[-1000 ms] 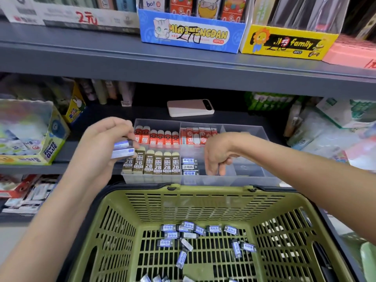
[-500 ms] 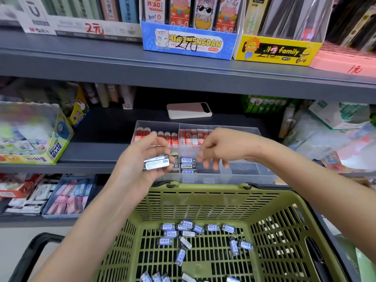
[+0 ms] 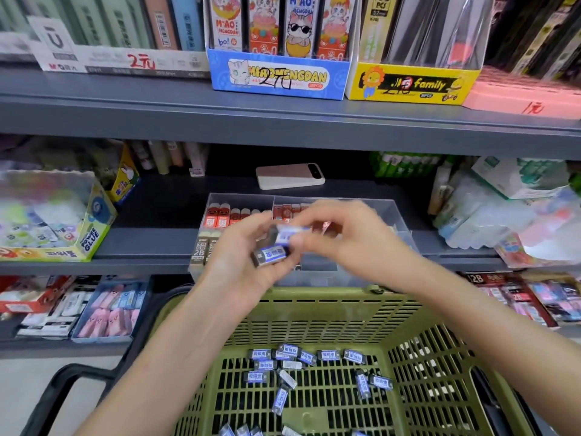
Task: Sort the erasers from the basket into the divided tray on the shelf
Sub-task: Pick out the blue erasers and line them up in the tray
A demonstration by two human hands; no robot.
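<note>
My left hand grips a small blue-and-white labelled eraser in front of the clear divided tray on the shelf. My right hand has come against it and pinches a second eraser at the top of the left hand. The tray holds red-sleeved erasers at the back and brown 2B erasers at the front left; the hands hide its middle. Several more blue-labelled erasers lie on the floor of the green basket below.
A pink-and-white phone lies on the shelf behind the tray. A glue box stands to the left, wrapped packets to the right. The upper shelf carries display boxes. The basket's black handle hangs at lower left.
My right hand left the tray and moved left to meet the left hand, pinching the top eraser there. The left hand moved right, in front of the tray.
</note>
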